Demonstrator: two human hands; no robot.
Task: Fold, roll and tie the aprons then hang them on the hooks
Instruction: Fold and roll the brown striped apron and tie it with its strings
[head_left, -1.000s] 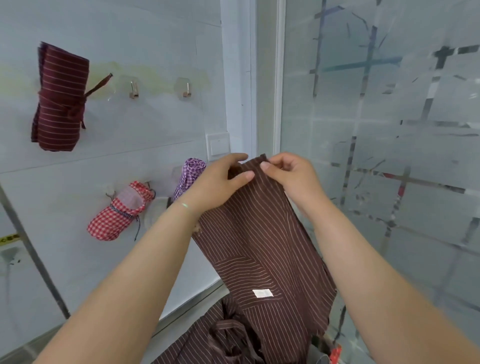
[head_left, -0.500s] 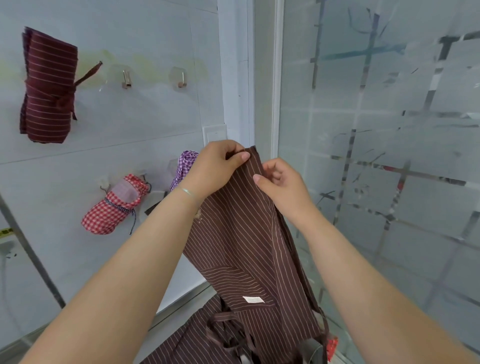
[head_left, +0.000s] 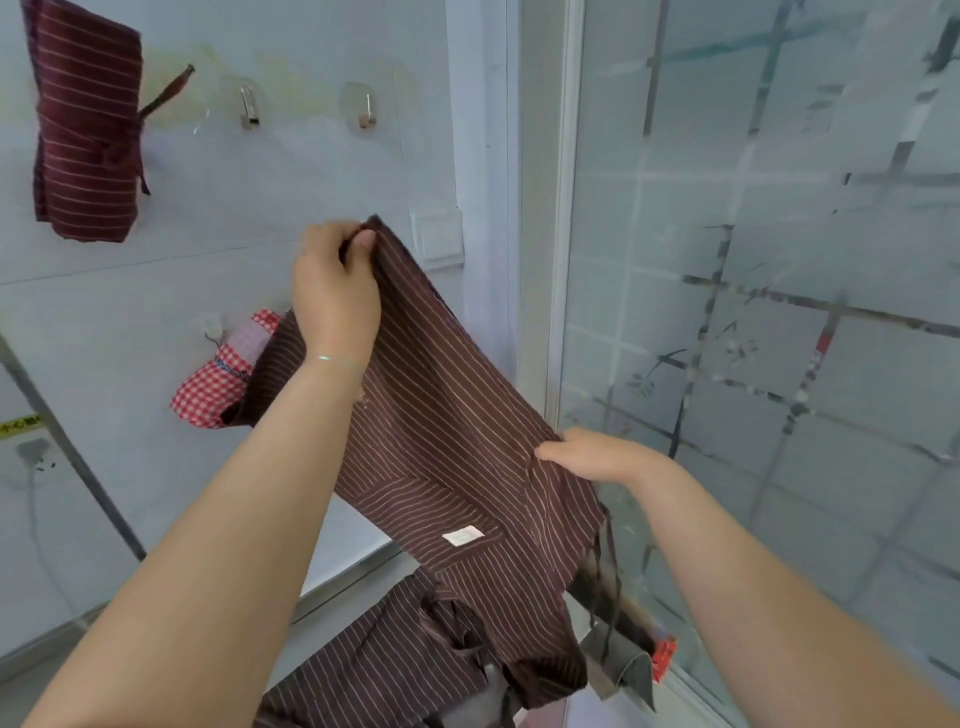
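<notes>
A brown striped apron (head_left: 447, 447) hangs in front of me, folded lengthwise, with a small white label on its pocket. My left hand (head_left: 335, 291) pinches its top corner up high. My right hand (head_left: 592, 457) grips its right edge lower down, fingers curled into the cloth. The apron's lower part and its ties (head_left: 605, 587) drape down onto a surface below. Two bare metal hooks (head_left: 249, 106) (head_left: 366, 111) are on the wall above.
A rolled, tied maroon striped apron (head_left: 85, 130) hangs at upper left. A rolled red checked apron (head_left: 221, 382) hangs on a lower hook, partly behind the brown one. A wall switch (head_left: 439, 241) and a frosted glass partition (head_left: 753, 260) stand to the right.
My right hand has slid from the top corner down the apron's right edge. My left hand has kept the top corner and lifted slightly, spreading the cloth between the hands.
</notes>
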